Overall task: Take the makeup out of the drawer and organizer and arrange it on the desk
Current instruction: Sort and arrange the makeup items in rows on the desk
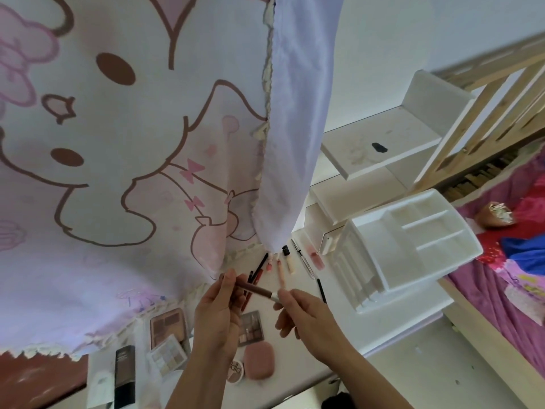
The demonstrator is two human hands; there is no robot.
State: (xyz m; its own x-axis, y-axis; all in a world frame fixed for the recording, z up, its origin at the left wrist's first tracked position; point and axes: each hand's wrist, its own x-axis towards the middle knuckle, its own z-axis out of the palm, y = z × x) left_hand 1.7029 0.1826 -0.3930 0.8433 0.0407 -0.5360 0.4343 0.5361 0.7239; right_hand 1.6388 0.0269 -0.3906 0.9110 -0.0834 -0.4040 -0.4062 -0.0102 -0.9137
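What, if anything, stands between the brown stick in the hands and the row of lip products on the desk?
Nothing visible does. The left hand and right hand pinch the brown stick just over the near end of the row of lip products. The white curtain hem hangs only at the row's far end.

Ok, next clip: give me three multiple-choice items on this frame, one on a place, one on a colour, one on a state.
1. The white organizer stands: A) right of the row of lip tubes; B) on the floor; C) on a chair.
2. The rounded case by the round compact is: A) green; B) pink; C) black.
3. The brown stick is: A) lying untouched; B) standing in the organizer; C) held by both hands.
Key: 1 A, it sits past the tubes' right end; 2 B, its top is plain pink; 3 C, the left hand grips its body, the right hand pinches its pale tip.
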